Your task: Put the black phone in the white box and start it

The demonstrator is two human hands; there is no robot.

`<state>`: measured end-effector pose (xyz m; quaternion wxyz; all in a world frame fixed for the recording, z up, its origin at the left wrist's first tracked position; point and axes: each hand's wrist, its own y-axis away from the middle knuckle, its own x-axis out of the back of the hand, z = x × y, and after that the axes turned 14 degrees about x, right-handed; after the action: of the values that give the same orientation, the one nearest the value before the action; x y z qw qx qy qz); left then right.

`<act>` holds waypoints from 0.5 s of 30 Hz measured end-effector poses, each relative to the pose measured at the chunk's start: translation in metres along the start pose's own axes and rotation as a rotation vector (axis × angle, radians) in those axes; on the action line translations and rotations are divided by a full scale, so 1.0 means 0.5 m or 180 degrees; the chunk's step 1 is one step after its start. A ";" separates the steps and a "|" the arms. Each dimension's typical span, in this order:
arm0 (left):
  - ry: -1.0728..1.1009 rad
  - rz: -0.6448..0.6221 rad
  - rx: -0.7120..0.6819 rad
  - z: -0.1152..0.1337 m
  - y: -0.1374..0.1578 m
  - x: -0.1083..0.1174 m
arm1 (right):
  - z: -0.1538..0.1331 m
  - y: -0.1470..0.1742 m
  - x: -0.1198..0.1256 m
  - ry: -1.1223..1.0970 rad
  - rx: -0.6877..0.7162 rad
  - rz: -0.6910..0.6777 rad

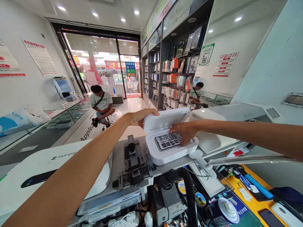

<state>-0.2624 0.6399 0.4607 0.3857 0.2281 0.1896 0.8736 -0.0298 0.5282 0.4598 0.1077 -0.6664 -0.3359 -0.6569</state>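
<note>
The right hand (186, 131) lies flat, fingers spread, pressing down on a phone (167, 140) that rests in the tray of a small white box (170, 151). The left hand (142, 116) is curled over the far left edge of the box's raised lid (165, 119), thumb beneath and fingers on top, holding it open.

The phone lies face up with its screen lit: large black characters and digits on a pale ground, with a thin dark bezel. The right hand's fingers cover its far right corner. The box is glossy white plastic with rounded corners, hinged at the back, and the phone nearly fills its shallow tray.

Just left of the box, nearer than the left hand, a black metal clamp jig (133, 164) sits on the grey counter (118, 157). Beyond the right hand stands a larger white machine (227, 126). Well past both hands, a person (102, 105) sits on a stool by the glass display case (59, 123).
</note>
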 end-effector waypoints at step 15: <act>-0.0063 0.0075 0.0050 -0.002 0.004 -0.007 | 0.023 -0.012 -0.008 -0.0216 -0.0067 -0.0055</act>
<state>-0.2620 0.6360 0.4601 0.3754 0.2419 0.1900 0.8743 -0.0237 0.5383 0.4526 0.0835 -0.6865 -0.3382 -0.6383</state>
